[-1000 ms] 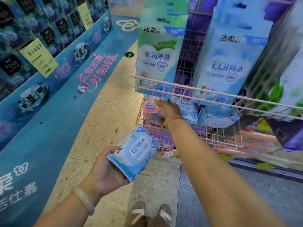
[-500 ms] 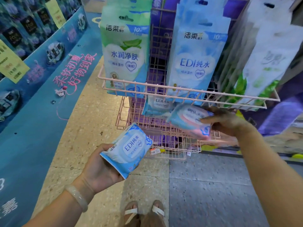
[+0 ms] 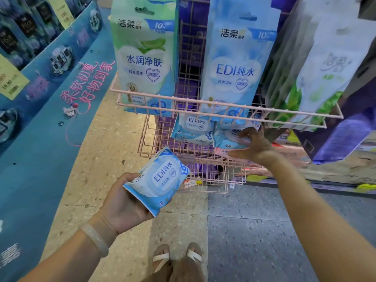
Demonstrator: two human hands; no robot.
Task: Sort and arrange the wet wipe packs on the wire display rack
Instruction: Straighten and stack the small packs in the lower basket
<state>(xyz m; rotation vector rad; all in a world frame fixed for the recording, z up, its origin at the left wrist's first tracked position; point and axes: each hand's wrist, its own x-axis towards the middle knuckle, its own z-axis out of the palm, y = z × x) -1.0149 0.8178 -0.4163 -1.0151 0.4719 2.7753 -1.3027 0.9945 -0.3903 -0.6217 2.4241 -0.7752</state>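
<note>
My left hand (image 3: pixel 124 202) holds a small blue and white EDI wet wipe pack (image 3: pixel 160 178) face up, in front of the pink wire rack (image 3: pixel 203 159). My right hand (image 3: pixel 256 147) reaches into the rack's lower basket and grips a pink and blue wet wipe pack (image 3: pixel 230 141) at its right end. To the left of that one, another small EDI pack (image 3: pixel 193 128) stands in the basket. Large hanging packs fill the upper rail: a green one (image 3: pixel 142 58) at left and a blue EDI one (image 3: pixel 236 64) in the middle.
More hanging packs (image 3: pixel 317 74) crowd the right side above a purple display base (image 3: pixel 335 137). A blue promotional stand (image 3: pixel 40 119) with price tags runs along the left. Tiled floor (image 3: pixel 244 231) and my sandalled feet (image 3: pixel 177 261) are below. The upper pink rail (image 3: pixel 223 107) juts out over the basket.
My right hand pulled a pink and blue pack from the basket's left side and carried it to the right side. The left hand kept holding its EDI pack. The view shifted right.
</note>
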